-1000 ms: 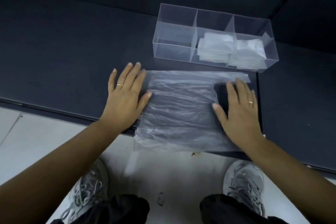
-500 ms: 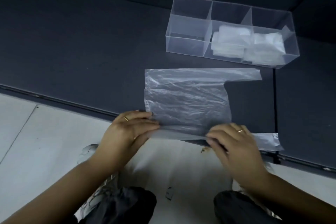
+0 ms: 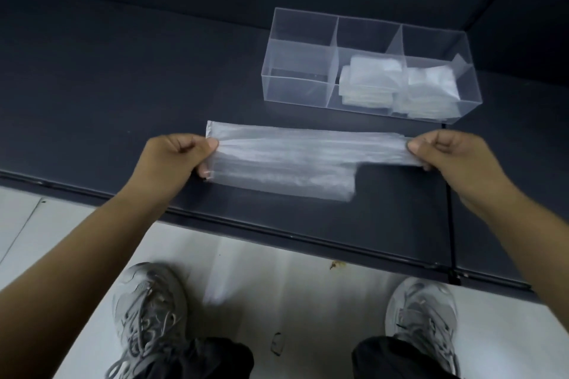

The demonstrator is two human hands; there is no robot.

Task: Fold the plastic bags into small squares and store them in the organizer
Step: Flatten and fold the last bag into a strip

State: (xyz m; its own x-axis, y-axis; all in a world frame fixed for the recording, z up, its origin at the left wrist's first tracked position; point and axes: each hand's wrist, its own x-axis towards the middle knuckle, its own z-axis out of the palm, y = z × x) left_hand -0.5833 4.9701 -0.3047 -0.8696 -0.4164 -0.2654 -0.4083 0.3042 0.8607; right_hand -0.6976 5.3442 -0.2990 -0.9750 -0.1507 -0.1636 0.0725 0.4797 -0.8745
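Note:
A translucent plastic bag (image 3: 286, 160) lies folded into a long strip on the dark table. My left hand (image 3: 174, 160) pinches its left end between thumb and curled fingers. My right hand (image 3: 446, 151) pinches the narrow right end the same way. Behind the bag stands a clear organizer (image 3: 300, 63) with three compartments. Its left compartment holds nothing; folded bag squares (image 3: 371, 81) fill the middle one and more folded squares (image 3: 431, 92) fill the right one.
The dark table (image 3: 107, 86) has its front edge running below my hands, with a seam at the right. Beneath it are a pale floor (image 3: 277, 301) and my grey shoes (image 3: 147, 317).
Both hands first lay flat on the spread bag, then gripped its near edge. That edge has been folded away from me, and my hands now hold the strip's two ends.

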